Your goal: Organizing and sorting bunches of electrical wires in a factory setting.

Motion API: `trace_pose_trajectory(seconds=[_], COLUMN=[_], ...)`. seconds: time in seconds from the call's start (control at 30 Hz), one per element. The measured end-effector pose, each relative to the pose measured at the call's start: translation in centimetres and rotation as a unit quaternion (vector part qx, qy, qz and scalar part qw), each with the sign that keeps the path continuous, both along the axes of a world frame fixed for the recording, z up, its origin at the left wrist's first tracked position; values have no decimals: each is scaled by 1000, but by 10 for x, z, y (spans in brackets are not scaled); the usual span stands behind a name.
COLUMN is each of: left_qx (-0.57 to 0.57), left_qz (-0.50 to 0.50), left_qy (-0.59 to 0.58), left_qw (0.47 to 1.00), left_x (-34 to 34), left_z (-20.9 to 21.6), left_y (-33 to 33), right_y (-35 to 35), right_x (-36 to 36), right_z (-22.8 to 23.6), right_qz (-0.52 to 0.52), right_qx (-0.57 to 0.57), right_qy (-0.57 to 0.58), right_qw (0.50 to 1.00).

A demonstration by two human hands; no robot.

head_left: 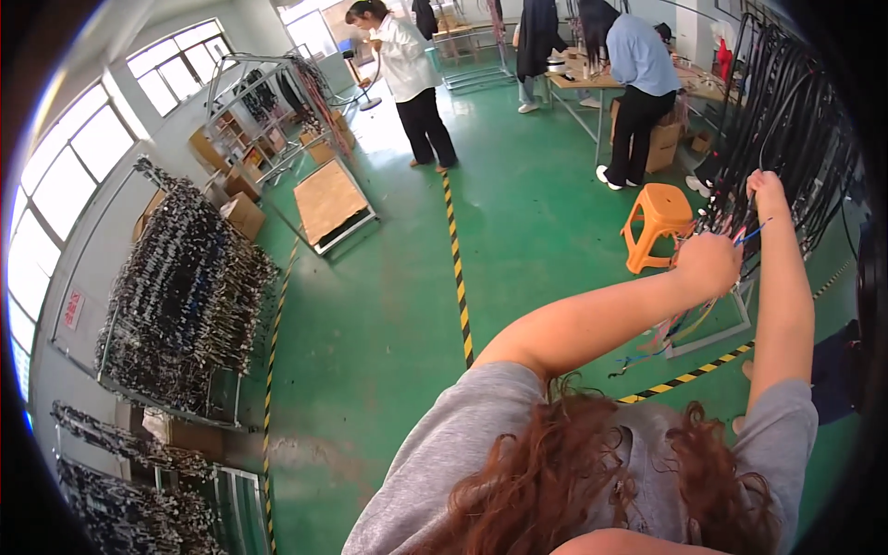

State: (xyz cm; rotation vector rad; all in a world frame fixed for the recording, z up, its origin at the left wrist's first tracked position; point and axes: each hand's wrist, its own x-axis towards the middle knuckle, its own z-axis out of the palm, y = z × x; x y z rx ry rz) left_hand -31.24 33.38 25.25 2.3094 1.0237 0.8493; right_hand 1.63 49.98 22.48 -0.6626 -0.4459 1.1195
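Observation:
My left hand (710, 265) is closed around a bundle of thin coloured wires (689, 319), whose loose ends hang below it in blue, yellow and pink. Higher and further right, my right hand (766, 190) is closed with its fingers pressed together, right beside black cables (786, 102) hanging in a dense row from a rack. What it pinches is too small to make out. A short blue strand (757, 229) sticks out between my two hands. Pale and reddish wire ends show just above the left hand.
An orange plastic stool (659, 222) stands just beyond my left hand. Racks full of cables (185, 287) line the left wall. A low cart with a wooden board (331, 202) is ahead left. Several people stand further off, one bent over a table (592, 79). Striped tape (455, 250) marks the green floor.

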Motion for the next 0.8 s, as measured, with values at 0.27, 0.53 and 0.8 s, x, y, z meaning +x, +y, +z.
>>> trace_pose_trajectory(seconds=[0.27,0.53,0.8], left_qx=[28,-435,-623], left_qz=[5,-5,-15], left_qy=[-26,-338,-563], left_qw=[999,834,543], left_x=[-13,-119,-142], left_z=[-9,-140,-199], left_y=[-6,15,-38], right_y=[-22,-94,-161], right_x=[-77,-156,-257], right_z=[38,-66,-80], right_qz=[13,70,44], right_qx=[-63,-7,-130], right_qy=[23,-55,-350], right_qw=[998,996,927])
